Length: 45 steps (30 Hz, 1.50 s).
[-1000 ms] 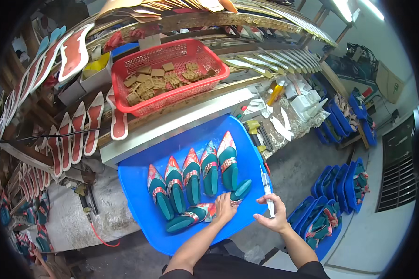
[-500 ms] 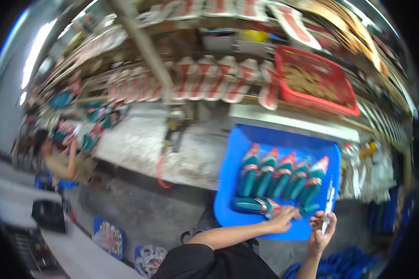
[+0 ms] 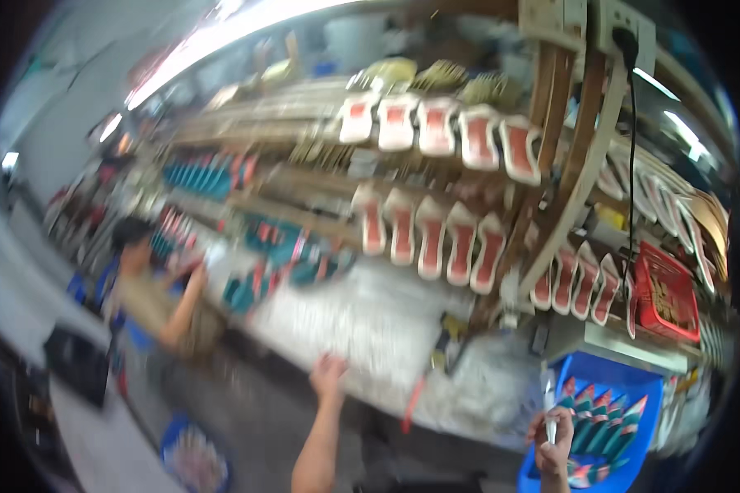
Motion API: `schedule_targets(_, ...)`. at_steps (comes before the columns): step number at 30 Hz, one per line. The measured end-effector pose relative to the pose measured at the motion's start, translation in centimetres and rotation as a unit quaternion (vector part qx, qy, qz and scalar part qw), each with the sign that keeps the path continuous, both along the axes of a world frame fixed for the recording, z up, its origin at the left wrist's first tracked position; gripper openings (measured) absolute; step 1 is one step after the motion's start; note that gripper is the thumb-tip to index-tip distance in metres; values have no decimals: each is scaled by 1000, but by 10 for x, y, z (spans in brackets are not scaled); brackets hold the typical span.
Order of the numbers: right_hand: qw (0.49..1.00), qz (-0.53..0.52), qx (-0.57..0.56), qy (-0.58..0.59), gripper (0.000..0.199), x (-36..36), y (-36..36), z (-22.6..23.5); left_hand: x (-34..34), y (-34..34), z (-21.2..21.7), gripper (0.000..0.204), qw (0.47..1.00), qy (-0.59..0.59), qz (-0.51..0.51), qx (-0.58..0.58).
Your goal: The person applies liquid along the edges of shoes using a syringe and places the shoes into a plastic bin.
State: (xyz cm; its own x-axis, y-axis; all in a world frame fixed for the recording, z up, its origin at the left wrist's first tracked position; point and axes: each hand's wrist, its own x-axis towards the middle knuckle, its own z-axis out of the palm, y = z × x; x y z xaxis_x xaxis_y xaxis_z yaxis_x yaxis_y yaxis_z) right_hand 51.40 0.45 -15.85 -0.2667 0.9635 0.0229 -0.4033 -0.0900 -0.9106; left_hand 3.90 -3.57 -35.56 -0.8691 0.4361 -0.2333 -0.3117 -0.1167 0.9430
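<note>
Left hand (image 3: 329,374) open, fingers spread, reaching toward the bench (image 3: 362,329). Right hand (image 3: 553,427) grips a white pen (image 3: 551,411) beside the blue tray (image 3: 625,386). Another person (image 3: 152,296) works at the bench, well apart.

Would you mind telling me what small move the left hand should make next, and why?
Probably bring the left hand back toward the blue tray. It is lifted, open and empty, in front of the workbench, well apart from the shoe pieces on that tray, while the right hand holds a thin white tool beside them.

Blurred workbench (image 3: 362,329), raised left hand (image 3: 329,374), shoe-sole racks (image 3: 436,238)
</note>
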Motion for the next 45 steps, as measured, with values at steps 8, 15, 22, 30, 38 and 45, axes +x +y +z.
schedule_targets(8, 995, 25, -87, -38, 53, -213, 22, 4, -348, 53, -91, 79, 988, 16, 143, 61)
schedule_targets(15, 990, 81, -66, -93, 49, -304, 45, 16, -446, 61, -120, 82, 961, -128, 165, 181)
schedule_targets(22, 990, 90, -48, -102, 50, -325, 39, 38, -441, 85, -104, 72, 919, -189, 239, 250)
schedule_targets(30, 995, 73, -64, 29, 63, -313, 34, 51, -300, -17, -16, 65, 959, -185, 84, 197)
schedule_targets(38, 966, 201, 63, 150, 62, -275, 37, 88, -103, -57, 147, 64, 878, -285, -130, 363)
schedule_targets(45, 935, 247, 170, 189, 70, -196, 40, 139, -30, -13, 218, 48, 858, -186, -393, 273)
